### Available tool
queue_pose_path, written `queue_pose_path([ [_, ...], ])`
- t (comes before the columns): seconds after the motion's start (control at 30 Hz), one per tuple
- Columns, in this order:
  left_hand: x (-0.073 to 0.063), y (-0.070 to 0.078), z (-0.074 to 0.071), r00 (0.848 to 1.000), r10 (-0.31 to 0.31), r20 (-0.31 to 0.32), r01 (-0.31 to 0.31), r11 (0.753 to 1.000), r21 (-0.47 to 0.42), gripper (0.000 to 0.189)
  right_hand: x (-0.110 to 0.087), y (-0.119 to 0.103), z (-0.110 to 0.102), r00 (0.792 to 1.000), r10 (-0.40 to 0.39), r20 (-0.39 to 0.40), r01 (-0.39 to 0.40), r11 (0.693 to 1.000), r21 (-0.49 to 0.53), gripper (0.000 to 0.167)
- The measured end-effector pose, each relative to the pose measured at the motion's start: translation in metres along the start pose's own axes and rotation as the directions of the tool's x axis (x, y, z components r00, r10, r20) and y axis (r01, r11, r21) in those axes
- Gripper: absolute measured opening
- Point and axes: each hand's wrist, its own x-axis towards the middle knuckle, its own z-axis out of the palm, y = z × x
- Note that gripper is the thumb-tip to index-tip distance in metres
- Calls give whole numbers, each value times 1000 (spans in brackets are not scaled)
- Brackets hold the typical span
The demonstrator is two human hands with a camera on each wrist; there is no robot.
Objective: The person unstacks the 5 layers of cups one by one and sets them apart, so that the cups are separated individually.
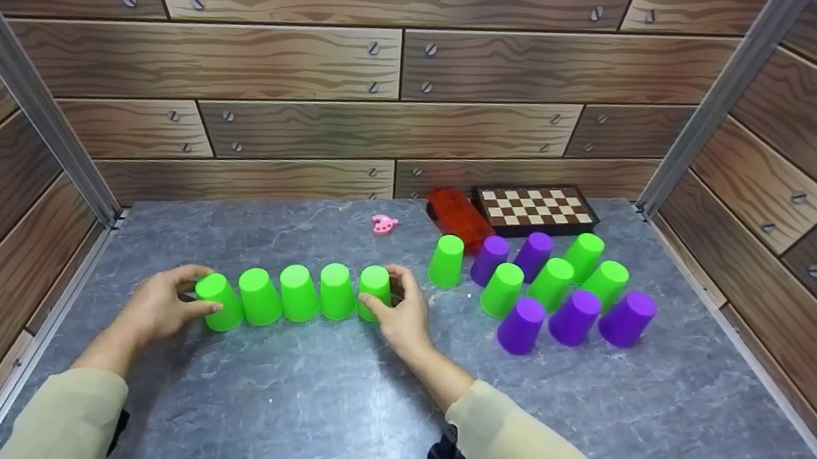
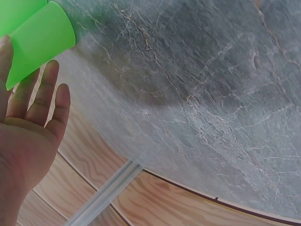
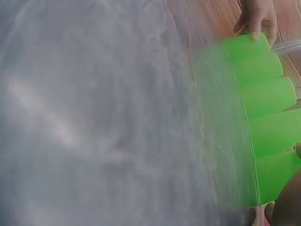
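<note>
Several green cups (image 1: 299,294) stand upside down, side by side in a row on the grey marbled table. At the row's left end, my left hand (image 1: 159,304) holds the outermost green cup (image 1: 226,312) between thumb and fingers. My right hand (image 1: 406,319) grips the green cup (image 1: 375,282) at the right end, its thumb on the near side and fingers behind. In the left wrist view the left fingers lie along the cup's (image 2: 44,40) side. The right wrist view shows the whole row of cups (image 3: 268,96), with the right hand partly cut off.
To the right stands a group of upturned green cups (image 1: 502,290) and purple cups (image 1: 574,318). Behind them lie a red pouch (image 1: 460,215) and a checkered game board (image 1: 537,207). A small pink palette-shaped piece (image 1: 383,224) lies farther back. Wood-patterned walls (image 1: 301,131) enclose the table.
</note>
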Motion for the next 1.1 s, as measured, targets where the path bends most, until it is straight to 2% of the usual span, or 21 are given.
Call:
queue_pose_path([
  [0.17, 0, 1, 1, 1000, 8, -6, -8, 1000, -2, 60, -2, -1, -5, 1000, -1, -12, 1, 1000, 15, 52],
  [0.27, 1, 1, 2, 1000, 6, -4, -6, 1000, -8, 60, -3, -2, -14, 999, 0, -48, 2, 999, 35, 51],
  [0.43, 0, 0, 2, 1000, 9, -7, -9, 1000, 1, 60, -4, -5, -36, 992, -6, -123, 13, 998, 57, 52],
  [0.77, -1, 1, -2, 1000, 1, 0, -1, 1000, 22, 64, -6, -4, -83, 970, 48, -239, -38, 998, 45, 51],
  [1.1, -1, 1, 1, 1000, 19, -13, -19, 1000, -2, 60, -5, 5, -98, 958, 59, -282, -61, 998, 2, 52],
])
